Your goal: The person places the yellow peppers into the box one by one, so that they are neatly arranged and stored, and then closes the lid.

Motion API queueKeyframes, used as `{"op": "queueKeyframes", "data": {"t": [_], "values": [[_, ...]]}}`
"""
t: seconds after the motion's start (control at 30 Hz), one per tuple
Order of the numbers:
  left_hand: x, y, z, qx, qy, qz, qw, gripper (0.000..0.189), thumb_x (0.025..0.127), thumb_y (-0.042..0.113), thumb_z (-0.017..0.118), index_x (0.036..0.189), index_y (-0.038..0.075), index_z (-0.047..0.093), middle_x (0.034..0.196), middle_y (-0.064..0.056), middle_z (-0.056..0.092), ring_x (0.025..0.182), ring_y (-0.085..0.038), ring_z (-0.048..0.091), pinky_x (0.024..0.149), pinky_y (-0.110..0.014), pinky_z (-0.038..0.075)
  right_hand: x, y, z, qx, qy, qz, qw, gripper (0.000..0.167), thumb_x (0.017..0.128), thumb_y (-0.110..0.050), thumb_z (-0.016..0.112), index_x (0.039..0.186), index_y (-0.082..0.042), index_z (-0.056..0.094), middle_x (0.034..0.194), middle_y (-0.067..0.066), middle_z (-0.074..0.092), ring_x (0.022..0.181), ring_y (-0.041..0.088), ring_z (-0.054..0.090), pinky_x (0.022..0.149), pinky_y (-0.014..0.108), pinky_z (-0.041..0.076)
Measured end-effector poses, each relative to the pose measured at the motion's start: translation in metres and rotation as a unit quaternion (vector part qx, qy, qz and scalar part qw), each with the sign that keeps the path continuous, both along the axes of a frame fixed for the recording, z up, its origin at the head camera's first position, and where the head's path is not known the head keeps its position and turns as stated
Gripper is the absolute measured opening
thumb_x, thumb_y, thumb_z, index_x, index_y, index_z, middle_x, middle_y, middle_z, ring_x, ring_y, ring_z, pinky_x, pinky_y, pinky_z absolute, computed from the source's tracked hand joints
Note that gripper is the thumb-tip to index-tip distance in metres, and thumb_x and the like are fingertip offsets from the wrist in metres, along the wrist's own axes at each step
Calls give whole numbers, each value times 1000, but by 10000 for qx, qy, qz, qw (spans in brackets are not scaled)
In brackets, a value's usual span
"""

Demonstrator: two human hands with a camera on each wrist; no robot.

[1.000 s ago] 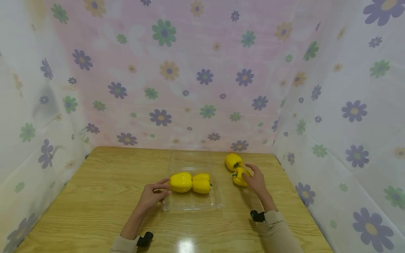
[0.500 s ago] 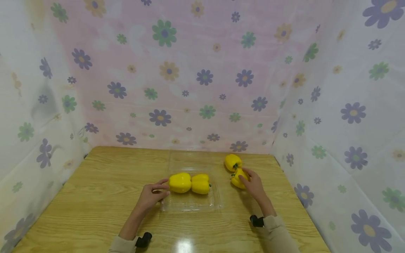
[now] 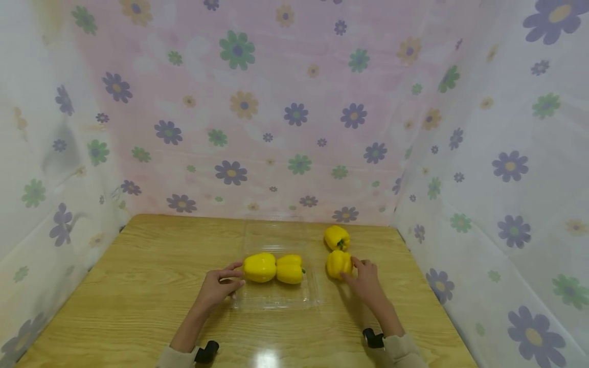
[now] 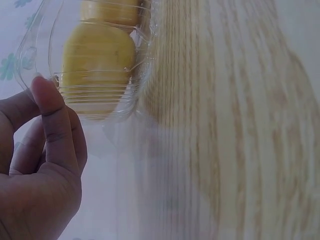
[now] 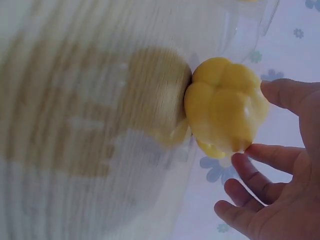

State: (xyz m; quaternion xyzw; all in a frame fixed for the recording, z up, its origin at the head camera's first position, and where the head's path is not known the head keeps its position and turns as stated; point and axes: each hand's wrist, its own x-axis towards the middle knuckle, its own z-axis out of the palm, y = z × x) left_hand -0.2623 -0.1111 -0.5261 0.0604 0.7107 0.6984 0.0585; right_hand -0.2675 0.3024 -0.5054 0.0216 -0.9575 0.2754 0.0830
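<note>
Yellow pepper, lower right of centre in the head view, is pinched by the right grip; probably light, firm and slick, it suits holding across its lobes. Left grip pinches the clear container.

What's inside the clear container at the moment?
In the clear container lie a left yellow pepper and, next to it, a right yellow pepper, its green stem showing. The floor directly beneath them is covered, so what's there can't be seen.
</note>
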Motion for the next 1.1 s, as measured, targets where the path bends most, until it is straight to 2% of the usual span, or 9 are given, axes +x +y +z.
{"op": "queueKeyframes", "data": {"t": [0.07,0.2,0.4,0.5,0.6,0.73,0.87,0.93,1.1], "values": [[0,0,-1,10,-6,-11,10000,28,90,-5,73,116,-15,69,152,-23,48,64,-14,58,52,-22,51,4,-1,-1,-143,123,-6,9998,52,97,-16,67,138,13,53,127,36,51,117,51,43,92,61,45],[0,2,-1,38,51,-17,10000,28,90,-4,73,116,-15,69,152,-25,48,67,-15,60,52,-23,52,8,-2,-3,-457,274,31,9986,43,97,-6,62,136,12,56,137,38,46,126,56,42,100,67,42],[0,3,-2,-23,51,25,10000,27,90,-4,73,115,-15,69,151,-25,49,60,-12,56,51,-22,51,13,2,-10,-1169,15,393,9924,53,100,4,51,151,11,36,155,35,35,142,54,33,114,67,31],[0,3,-2,-19,16,39,10000,27,90,-5,73,115,-14,70,151,-23,50,59,-11,54,51,-21,50,17,2,-12,-1529,93,547,9867,54,100,7,50,152,10,35,152,33,40,138,54,38,112,68,33],[1,4,-1,12,-21,56,10000,27,90,-4,73,115,-13,71,151,-21,50,60,-12,55,52,-21,51,20,2,-15,-1645,309,709,9833,52,99,5,56,150,8,41,142,31,51,129,51,48,107,68,38],[2,3,-2,-20,-70,118,9999,26,90,-3,73,116,-11,71,151,-19,51,61,-13,55,52,-22,51,23,4,-19,-1802,-2,1174,9766,52,101,-4,59,151,3,44,135,24,59,125,45,53,107,68,39],[4,2,-2,-86,-118,171,9997,25,91,-3,73,115,-10,72,151,-19,51,60,-13,54,52,-22,51,24,5,-24,-1890,-294,1660,9674,49,103,-8,58,150,3,45,135,23,61,124,43,55,107,67,40],[4,2,-1,-91,-120,163,9998,25,91,-2,73,115,-10,72,151,-19,51,60,-13,53,52,-23,51,24,5,-25,-1937,-207,1704,9659,46,103,-7,58,147,4,48,133,23,62,122,43,56,105,65,42],[4,3,-1,-60,-95,131,9999,26,91,-3,72,116,-10,71,152,-19,51,59,-13,53,52,-23,51,19,2,-26,-2110,246,1321,9682,41,98,2,62,139,4,56,133,23,60,117,42,58,99,60,49]]}}
